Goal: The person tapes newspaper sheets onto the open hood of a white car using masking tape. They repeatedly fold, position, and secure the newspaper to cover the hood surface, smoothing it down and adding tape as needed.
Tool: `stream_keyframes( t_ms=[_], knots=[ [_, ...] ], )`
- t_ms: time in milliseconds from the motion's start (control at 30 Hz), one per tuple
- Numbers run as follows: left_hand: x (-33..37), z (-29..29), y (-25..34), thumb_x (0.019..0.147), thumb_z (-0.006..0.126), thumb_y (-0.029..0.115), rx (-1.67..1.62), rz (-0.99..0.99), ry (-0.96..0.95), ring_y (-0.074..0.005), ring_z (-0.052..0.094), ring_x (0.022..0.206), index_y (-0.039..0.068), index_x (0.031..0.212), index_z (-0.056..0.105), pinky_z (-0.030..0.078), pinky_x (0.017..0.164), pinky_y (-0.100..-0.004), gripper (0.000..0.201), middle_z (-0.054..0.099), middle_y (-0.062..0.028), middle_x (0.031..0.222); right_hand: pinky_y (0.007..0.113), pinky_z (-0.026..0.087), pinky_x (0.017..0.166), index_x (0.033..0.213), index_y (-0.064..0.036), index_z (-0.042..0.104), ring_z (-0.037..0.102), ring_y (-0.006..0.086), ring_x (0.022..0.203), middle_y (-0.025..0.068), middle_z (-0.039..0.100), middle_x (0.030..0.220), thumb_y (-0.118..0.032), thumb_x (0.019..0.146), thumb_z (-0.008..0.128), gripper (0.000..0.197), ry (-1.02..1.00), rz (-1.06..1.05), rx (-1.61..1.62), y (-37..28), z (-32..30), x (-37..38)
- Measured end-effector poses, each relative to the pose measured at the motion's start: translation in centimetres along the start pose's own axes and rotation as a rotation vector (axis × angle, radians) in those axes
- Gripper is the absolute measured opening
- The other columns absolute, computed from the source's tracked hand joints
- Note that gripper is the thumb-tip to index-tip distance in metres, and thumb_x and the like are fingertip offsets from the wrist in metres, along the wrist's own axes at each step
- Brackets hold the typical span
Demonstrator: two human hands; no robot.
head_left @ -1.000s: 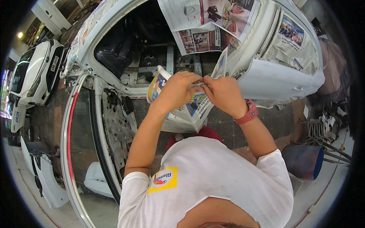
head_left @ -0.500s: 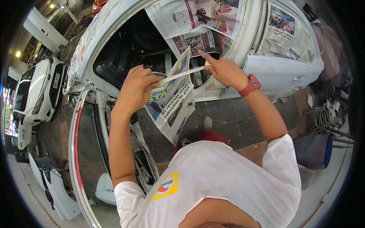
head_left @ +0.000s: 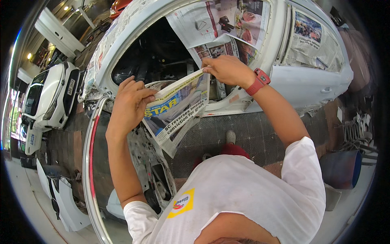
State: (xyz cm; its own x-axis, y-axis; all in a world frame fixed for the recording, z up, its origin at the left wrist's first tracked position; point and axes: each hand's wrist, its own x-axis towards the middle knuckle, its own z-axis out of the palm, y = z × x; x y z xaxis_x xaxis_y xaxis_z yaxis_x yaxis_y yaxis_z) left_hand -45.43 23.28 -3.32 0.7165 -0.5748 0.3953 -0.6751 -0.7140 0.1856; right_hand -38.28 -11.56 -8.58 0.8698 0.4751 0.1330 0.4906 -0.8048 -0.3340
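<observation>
A printed newspaper sheet (head_left: 185, 105) hangs between my hands in front of the open doorway of a white car body (head_left: 302, 87). My left hand (head_left: 131, 101) is closed on its upper left corner. At the upper right corner, my right hand (head_left: 228, 71) pinches the paper. The top edge runs fairly taut between them, and the lower part hangs loose with a crease. Whether the tape strip seen before is on the top edge is hard to make out. Other newspaper sheets (head_left: 231, 20) cover the rear part of the doorway just beyond my right hand.
An open door frame (head_left: 90, 138) with a red strip stands close on my left. A white car (head_left: 50, 95) is parked farther left, and loose white panels (head_left: 67, 207) lean at lower left. A blue drum (head_left: 341, 168) stands at right, below a pile of metal parts (head_left: 359, 132).
The narrow pale strip stretched between my hands is no longer distinct. The newspaper, twisted and hanging before, is now spread flatter. My left hand has moved left and down, my right hand slightly left.
</observation>
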Motion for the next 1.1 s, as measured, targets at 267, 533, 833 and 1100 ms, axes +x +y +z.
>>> stream_keyframes(
  t_ms=[267, 533, 833, 1100],
  knots=[
    [-4.1, 3.8, -3.4, 0.095, 0.078, 0.013, -0.078, -0.180, 0.157, -0.0342, 0.065, 0.088, 0.004, 0.111, 0.081, 0.044, 0.121, -0.0539, 0.019, 0.058, -0.0126, 0.083, 0.054, 0.057, 0.069, 0.106, -0.0064, 0.073, 0.074, 0.0418, 0.076, 0.0188, 0.073, 0.076, -0.027, 0.104, 0.067, 0.021, 0.125, -0.222, -0.357, -5.1, -3.6, -0.6],
    [-5.3, 17.0, -2.4, 0.109, 0.065, 0.040, -0.162, -0.562, 0.233, -0.0378, 0.064, 0.136, 0.009, 0.143, 0.073, 0.022, 0.134, -0.0603, 0.046, 0.070, -0.0174, 0.145, 0.045, 0.060, 0.063, 0.091, -0.0052, 0.074, 0.076, 0.0321, 0.067, 0.0146, 0.075, 0.073, -0.013, 0.087, 0.073, 0.009, -0.090, -0.464, -0.645, -11.1, -4.8, -2.0],
    [-0.1, 14.1, 4.4, 0.090, 0.084, 0.010, -0.633, -0.200, 0.565, -0.0372, 0.072, 0.112, 0.006, 0.128, 0.077, 0.052, 0.102, -0.0469, 0.039, 0.076, -0.0173, 0.117, 0.044, 0.055, 0.061, 0.105, -0.0045, 0.071, 0.073, 0.0306, 0.062, 0.0110, 0.069, 0.066, -0.015, 0.090, 0.072, 0.018, -0.093, -0.518, -0.713, -12.4, -4.1, -1.1],
    [-0.4, 11.8, 3.0, 0.091, 0.081, 0.009, -0.396, -0.188, 0.480, -0.0334, 0.063, 0.079, 0.006, 0.113, 0.084, 0.050, 0.079, -0.0439, 0.023, 0.060, -0.0124, 0.077, 0.048, 0.051, 0.063, 0.150, -0.0111, 0.063, 0.071, 0.0353, 0.067, 0.0127, 0.071, 0.071, -0.031, 0.107, 0.067, 0.047, -0.069, -0.350, -0.592, -9.5, -5.7, -1.2]
  ],
)
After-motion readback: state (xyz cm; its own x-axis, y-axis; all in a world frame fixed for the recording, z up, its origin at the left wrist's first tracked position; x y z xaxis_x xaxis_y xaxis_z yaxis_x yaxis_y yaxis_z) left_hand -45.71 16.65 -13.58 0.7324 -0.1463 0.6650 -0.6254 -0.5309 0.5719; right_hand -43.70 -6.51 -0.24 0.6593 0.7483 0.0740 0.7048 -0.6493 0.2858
